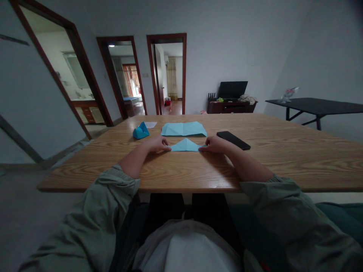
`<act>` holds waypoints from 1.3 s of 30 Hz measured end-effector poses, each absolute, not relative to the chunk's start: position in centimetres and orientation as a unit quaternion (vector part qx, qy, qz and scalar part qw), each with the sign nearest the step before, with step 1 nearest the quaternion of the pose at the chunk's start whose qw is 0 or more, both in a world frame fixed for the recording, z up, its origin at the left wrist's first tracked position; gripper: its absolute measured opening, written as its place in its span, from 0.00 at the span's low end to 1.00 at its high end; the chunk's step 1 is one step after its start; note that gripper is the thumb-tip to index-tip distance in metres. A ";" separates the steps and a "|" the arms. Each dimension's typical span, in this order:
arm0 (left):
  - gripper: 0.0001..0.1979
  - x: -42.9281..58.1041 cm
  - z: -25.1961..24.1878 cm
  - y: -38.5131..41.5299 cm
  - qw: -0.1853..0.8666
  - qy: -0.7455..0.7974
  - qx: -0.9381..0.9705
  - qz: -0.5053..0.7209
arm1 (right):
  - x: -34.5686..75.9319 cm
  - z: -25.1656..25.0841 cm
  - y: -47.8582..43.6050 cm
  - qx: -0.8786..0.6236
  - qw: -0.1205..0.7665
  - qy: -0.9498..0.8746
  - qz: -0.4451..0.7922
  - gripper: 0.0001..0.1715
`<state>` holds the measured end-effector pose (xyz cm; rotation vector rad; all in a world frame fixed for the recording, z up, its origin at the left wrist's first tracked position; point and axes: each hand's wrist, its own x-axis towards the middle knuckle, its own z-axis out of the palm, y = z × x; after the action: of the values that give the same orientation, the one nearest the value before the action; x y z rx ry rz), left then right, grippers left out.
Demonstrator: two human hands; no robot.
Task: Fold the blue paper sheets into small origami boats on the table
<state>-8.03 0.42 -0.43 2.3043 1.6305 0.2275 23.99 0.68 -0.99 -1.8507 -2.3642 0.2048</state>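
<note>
Blue paper triangle (185, 145) on table (198, 170); left hand (157, 144), right hand (214, 144) apparently pressing its ends; grip indiscernible, fingertips hidden.

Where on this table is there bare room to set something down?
Bare wood right of the phone to the table edge, and both near corners. Crowded mid-table: left hand, right hand, paper triangle, larger folded sheet, blue paper shape.

place: home | doorways (168, 75) to rooms; TV (232, 89) on cabinet (231, 107)

Phone (233, 140) right of folded paper (185, 145)
</note>
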 end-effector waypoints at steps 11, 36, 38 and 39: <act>0.17 -7.9 -0.2 -0.1 0.191 0.544 0.811 0.100 | 24.4 -1.7 0.9 -0.557 0.123 -0.812 0.122 0.21; 0.23 -7.5 0.0 -0.5 0.176 0.552 0.812 0.074 | 23.7 -1.4 0.3 -0.559 0.103 -0.815 0.113 0.19; 0.24 -7.7 -0.1 -0.4 0.186 0.552 0.810 0.066 | 23.6 -1.2 0.0 -0.553 0.094 -0.822 0.104 0.19; 0.24 -7.8 -0.1 -0.3 0.190 0.551 0.810 0.063 | 23.5 -1.1 -0.1 -0.549 0.090 -0.825 0.100 0.19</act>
<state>-7.77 -0.29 -0.11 2.2757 1.5489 0.1777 23.48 -0.08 -1.15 -1.6337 -2.4518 0.2967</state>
